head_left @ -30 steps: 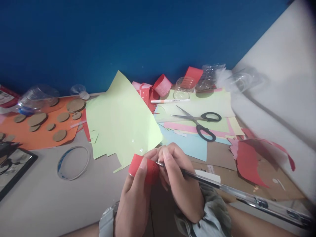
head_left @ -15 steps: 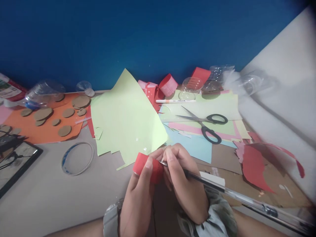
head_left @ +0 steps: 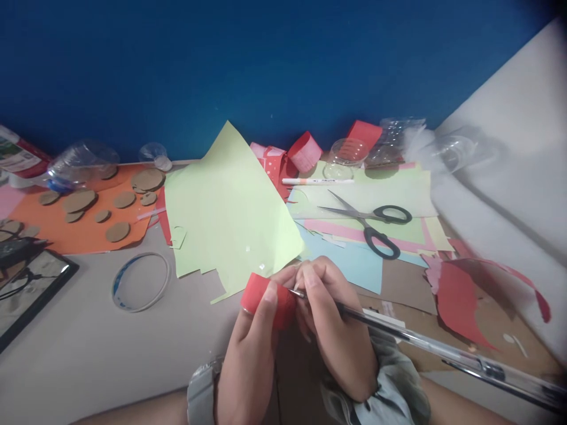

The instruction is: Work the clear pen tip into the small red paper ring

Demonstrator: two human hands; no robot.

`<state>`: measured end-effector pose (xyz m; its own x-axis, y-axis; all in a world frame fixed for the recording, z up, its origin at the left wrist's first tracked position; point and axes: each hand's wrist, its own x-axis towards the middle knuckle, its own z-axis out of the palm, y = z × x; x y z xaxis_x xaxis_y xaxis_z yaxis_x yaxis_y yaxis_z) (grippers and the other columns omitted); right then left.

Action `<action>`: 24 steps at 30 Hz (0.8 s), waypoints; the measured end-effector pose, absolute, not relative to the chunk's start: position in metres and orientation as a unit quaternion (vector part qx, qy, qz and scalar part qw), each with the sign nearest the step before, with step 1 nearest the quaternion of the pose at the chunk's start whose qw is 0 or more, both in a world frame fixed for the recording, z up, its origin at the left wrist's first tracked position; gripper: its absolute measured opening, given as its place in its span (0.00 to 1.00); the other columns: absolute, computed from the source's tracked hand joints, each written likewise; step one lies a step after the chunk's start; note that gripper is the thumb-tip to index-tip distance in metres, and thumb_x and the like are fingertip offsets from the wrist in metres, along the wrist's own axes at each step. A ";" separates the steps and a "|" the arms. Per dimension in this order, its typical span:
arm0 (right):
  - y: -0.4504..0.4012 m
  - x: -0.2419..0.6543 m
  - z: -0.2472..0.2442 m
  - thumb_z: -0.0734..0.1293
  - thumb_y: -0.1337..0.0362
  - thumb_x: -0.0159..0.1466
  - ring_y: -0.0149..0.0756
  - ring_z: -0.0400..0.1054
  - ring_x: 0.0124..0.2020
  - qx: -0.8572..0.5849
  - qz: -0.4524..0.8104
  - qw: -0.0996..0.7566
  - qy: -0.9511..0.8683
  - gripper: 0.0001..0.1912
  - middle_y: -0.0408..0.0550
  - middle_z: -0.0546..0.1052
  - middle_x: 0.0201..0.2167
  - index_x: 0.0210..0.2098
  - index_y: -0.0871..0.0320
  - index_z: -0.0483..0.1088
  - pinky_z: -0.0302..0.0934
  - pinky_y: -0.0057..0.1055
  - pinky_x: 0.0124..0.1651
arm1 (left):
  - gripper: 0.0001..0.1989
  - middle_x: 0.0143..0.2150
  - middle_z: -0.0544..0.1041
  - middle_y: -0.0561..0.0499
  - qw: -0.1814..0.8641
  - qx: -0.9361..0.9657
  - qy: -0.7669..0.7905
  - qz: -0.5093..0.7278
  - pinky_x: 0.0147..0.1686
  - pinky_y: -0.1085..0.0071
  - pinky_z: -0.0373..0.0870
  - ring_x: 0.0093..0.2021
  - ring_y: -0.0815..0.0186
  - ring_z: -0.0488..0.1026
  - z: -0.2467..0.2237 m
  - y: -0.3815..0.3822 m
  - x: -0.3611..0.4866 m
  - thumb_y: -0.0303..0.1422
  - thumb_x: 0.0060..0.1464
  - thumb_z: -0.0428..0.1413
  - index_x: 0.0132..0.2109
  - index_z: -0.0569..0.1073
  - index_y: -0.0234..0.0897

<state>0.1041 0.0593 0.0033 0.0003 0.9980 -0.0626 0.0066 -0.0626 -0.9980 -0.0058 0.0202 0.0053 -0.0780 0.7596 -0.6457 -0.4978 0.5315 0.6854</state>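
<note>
A small red paper piece [head_left: 257, 293], curved like a band, is pinched between the thumb and fingers of my left hand [head_left: 252, 348]. My right hand [head_left: 334, 324] is closed around a clear pen [head_left: 425, 342] with a black grip, whose metal tip touches or nearly touches the right part of the red piece. The fingertips of both hands meet near the pen tip. Just beyond them lies a large light green sheet [head_left: 225, 206] with a cut lower edge. Black-handled scissors [head_left: 365, 218] rest open on layered papers to the right.
Cardboard discs [head_left: 80, 201] lie on an orange sheet [head_left: 100, 227] at the left, near a tape ring [head_left: 140, 282] and a dark-framed object [head_left: 35, 295]. Red rolls [head_left: 305, 152], a marker [head_left: 316, 182] and plastic cups [head_left: 349, 153] stand or lie along the blue wall. Red scraps [head_left: 460, 307] are at the right.
The view has shifted slightly, so everything appears a little to the right. Both hands keep their hold, with only a tiny change at the pen tip.
</note>
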 end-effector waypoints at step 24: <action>0.059 0.105 -0.002 0.69 0.48 0.77 0.31 0.52 0.19 -0.485 0.570 0.511 -0.424 0.23 0.37 0.61 0.22 0.28 0.51 0.68 0.47 0.33 0.20 | 0.29 0.60 0.88 0.45 0.683 0.143 0.540 0.471 0.76 0.43 0.63 0.70 0.39 0.75 0.000 0.021 -0.007 0.57 0.68 0.62 0.65 0.83 0.47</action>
<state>0.1048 0.0589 -0.0017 -0.0087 0.9928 -0.1197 -0.1713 -0.1194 -0.9779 -0.0067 0.0207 -0.0003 -0.0259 0.7977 -0.6025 -0.4882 0.5158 0.7040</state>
